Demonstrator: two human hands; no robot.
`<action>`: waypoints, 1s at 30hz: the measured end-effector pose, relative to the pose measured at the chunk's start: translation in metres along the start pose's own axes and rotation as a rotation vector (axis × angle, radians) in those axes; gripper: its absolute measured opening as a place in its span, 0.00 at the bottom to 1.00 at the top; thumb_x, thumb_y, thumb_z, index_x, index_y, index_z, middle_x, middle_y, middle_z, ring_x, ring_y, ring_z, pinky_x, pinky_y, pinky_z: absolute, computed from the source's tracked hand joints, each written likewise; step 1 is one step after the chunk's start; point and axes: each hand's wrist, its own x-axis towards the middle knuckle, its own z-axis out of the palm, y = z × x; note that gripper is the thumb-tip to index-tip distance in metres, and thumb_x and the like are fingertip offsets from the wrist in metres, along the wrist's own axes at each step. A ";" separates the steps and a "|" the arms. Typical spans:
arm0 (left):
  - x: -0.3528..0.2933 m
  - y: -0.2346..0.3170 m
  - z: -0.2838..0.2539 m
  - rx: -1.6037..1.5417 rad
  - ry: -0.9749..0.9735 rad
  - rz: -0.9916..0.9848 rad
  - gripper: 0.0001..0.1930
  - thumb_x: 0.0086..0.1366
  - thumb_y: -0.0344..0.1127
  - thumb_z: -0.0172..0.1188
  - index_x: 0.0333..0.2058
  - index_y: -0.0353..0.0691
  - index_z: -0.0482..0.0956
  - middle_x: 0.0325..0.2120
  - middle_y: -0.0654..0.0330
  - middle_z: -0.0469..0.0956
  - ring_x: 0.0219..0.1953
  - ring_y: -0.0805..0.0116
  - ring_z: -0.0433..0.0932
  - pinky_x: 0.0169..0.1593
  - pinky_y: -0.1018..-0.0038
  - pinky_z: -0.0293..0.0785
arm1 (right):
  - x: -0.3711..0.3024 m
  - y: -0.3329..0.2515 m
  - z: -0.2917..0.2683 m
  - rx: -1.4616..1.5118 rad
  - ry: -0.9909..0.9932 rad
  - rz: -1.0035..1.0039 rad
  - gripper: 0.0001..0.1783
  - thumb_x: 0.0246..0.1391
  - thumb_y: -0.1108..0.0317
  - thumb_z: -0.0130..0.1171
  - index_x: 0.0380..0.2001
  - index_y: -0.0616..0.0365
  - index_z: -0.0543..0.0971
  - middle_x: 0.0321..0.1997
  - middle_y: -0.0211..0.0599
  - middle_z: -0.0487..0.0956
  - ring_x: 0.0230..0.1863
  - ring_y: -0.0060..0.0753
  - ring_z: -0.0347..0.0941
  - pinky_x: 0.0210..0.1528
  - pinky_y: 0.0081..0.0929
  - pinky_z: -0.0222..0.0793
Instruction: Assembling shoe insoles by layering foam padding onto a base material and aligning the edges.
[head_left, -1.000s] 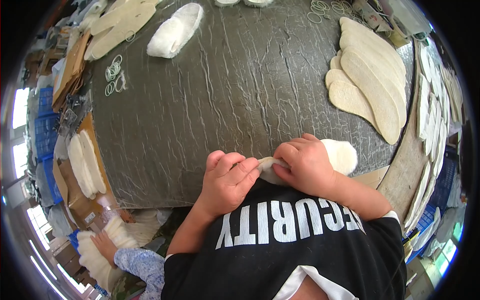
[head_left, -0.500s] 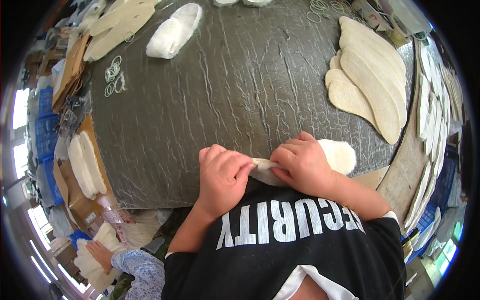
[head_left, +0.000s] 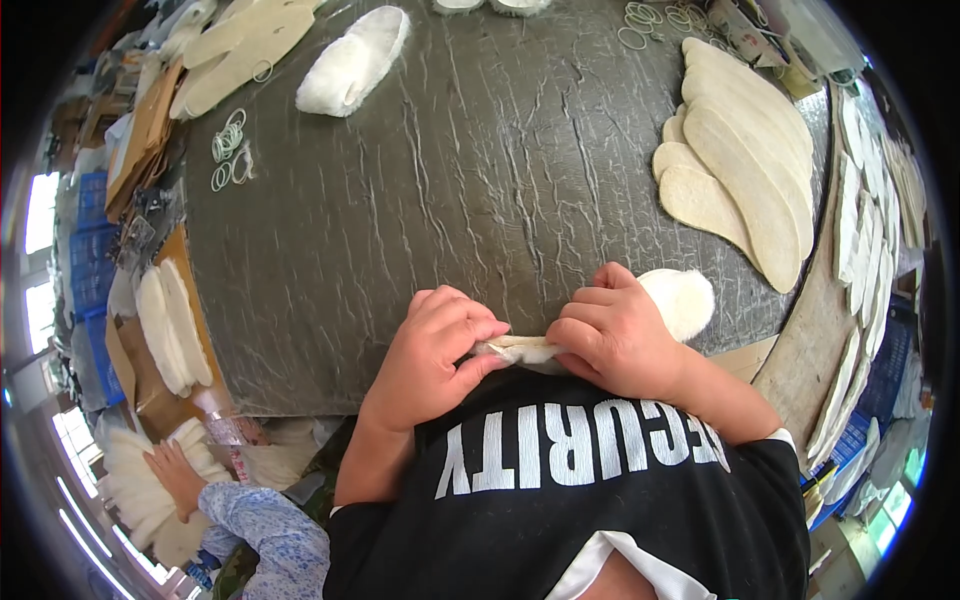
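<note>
A white fleece shoe-shaped piece, perhaps a slipper or an insole [head_left: 682, 303], lies close to my chest at the table's near edge. My left hand [head_left: 428, 352] pinches its left end between thumb and fingers, where a folded cream edge shows. My right hand [head_left: 617, 335] grips the piece around its middle, thumb and fingers closed on the edge. The rounded right end sticks out beyond my right hand. Most of the part between and under my hands is hidden.
On the dark wrinkled table top [head_left: 450, 200] lie a white fluffy slipper [head_left: 352, 62], fanned cream insoles [head_left: 745, 160] and rubber bands [head_left: 228, 140]. Fleece pieces [head_left: 172, 330] stand in a carton at left. A co-worker's hand [head_left: 178, 478] rests on fleece at lower left.
My left hand has shifted slightly left and its thumb and fingers are farther apart, showing more of the folded edge. The co-worker's hand has moved up and left over the fleece.
</note>
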 end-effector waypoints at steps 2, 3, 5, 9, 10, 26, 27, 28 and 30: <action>0.002 0.004 0.001 0.045 0.027 0.101 0.16 0.44 0.26 0.70 0.35 0.37 0.80 0.31 0.61 0.78 0.36 0.60 0.73 0.45 0.66 0.65 | 0.002 -0.001 -0.003 -0.046 0.005 -0.017 0.14 0.35 0.64 0.65 0.20 0.50 0.68 0.20 0.24 0.70 0.25 0.29 0.70 0.34 0.32 0.61; 0.003 0.005 0.001 0.045 0.028 0.104 0.16 0.44 0.26 0.70 0.35 0.37 0.80 0.31 0.61 0.78 0.36 0.60 0.73 0.45 0.66 0.65 | 0.002 -0.001 -0.005 -0.049 0.005 -0.017 0.14 0.35 0.64 0.65 0.20 0.50 0.68 0.20 0.24 0.70 0.25 0.29 0.70 0.34 0.32 0.61; 0.005 0.006 0.002 0.104 0.062 0.160 0.16 0.42 0.24 0.68 0.34 0.37 0.80 0.30 0.61 0.78 0.35 0.60 0.73 0.42 0.66 0.64 | 0.003 -0.002 -0.008 -0.083 0.010 -0.038 0.13 0.35 0.63 0.64 0.20 0.51 0.68 0.20 0.24 0.70 0.24 0.28 0.70 0.34 0.31 0.61; 0.007 0.006 0.006 0.124 0.099 0.206 0.15 0.42 0.22 0.67 0.33 0.38 0.80 0.30 0.61 0.77 0.34 0.60 0.73 0.40 0.66 0.64 | 0.004 -0.006 -0.012 -0.106 0.009 -0.048 0.11 0.37 0.64 0.61 0.20 0.50 0.68 0.20 0.24 0.70 0.25 0.28 0.69 0.34 0.31 0.61; 0.007 0.005 0.009 0.137 0.135 0.207 0.14 0.42 0.22 0.67 0.32 0.39 0.79 0.29 0.62 0.77 0.34 0.61 0.73 0.40 0.66 0.63 | 0.004 -0.006 -0.012 -0.135 0.021 -0.067 0.10 0.37 0.64 0.60 0.20 0.50 0.68 0.20 0.24 0.68 0.25 0.28 0.68 0.34 0.30 0.61; 0.013 -0.039 0.051 -1.081 0.544 -0.514 0.11 0.65 0.21 0.54 0.46 0.31 0.68 0.44 0.51 0.75 0.43 0.61 0.79 0.49 0.68 0.79 | 0.006 -0.012 0.001 -0.150 -0.312 0.469 0.36 0.37 0.69 0.71 0.53 0.59 0.68 0.56 0.49 0.69 0.53 0.52 0.70 0.52 0.41 0.72; 0.016 -0.038 0.050 -1.139 0.507 -0.502 0.12 0.65 0.21 0.55 0.46 0.30 0.67 0.42 0.53 0.75 0.43 0.64 0.79 0.49 0.70 0.79 | 0.009 -0.012 0.001 -0.182 -0.229 0.446 0.36 0.38 0.68 0.71 0.53 0.60 0.68 0.50 0.48 0.71 0.51 0.51 0.71 0.49 0.40 0.73; 0.018 -0.040 0.051 -1.142 0.508 -0.497 0.12 0.65 0.21 0.55 0.46 0.30 0.67 0.42 0.53 0.75 0.43 0.64 0.79 0.49 0.70 0.79 | 0.013 -0.011 0.001 -0.214 -0.145 0.422 0.36 0.38 0.67 0.72 0.53 0.60 0.68 0.45 0.47 0.72 0.48 0.50 0.72 0.45 0.39 0.74; 0.023 -0.044 0.051 -1.262 0.476 -0.522 0.10 0.66 0.22 0.55 0.45 0.31 0.69 0.42 0.54 0.76 0.43 0.66 0.79 0.48 0.71 0.78 | 0.025 0.000 0.005 -0.207 -0.121 0.336 0.40 0.38 0.66 0.72 0.55 0.60 0.67 0.46 0.49 0.73 0.50 0.52 0.72 0.47 0.40 0.73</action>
